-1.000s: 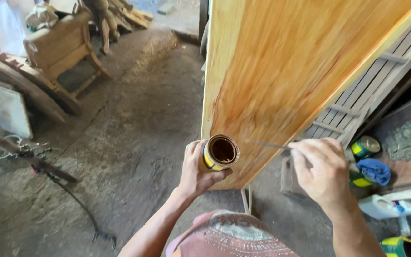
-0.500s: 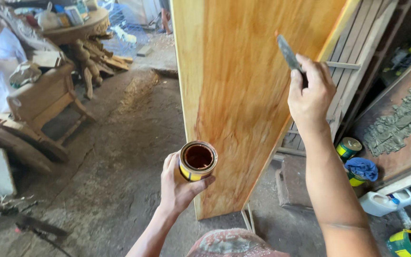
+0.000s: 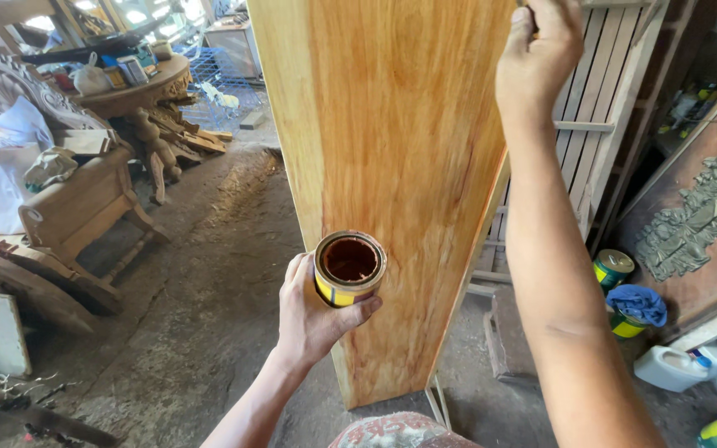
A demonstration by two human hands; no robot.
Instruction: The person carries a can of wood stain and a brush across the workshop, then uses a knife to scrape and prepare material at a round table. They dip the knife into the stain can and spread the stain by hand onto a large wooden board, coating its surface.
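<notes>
Yellow-labelled round tin [image 3: 348,270] mid-frame; green-yellow tins [image 3: 612,267] and white jug [image 3: 680,366] lower right.

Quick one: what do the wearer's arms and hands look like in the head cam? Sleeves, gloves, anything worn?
Both hands, left hand and right hand, are bare: no gloves, and no rings or watch visible. Both forearms are uncovered as far as the frame shows, with no sleeve in view. At the bottom edge, a patch of reddish patterned cloth the person wears shows.
</notes>
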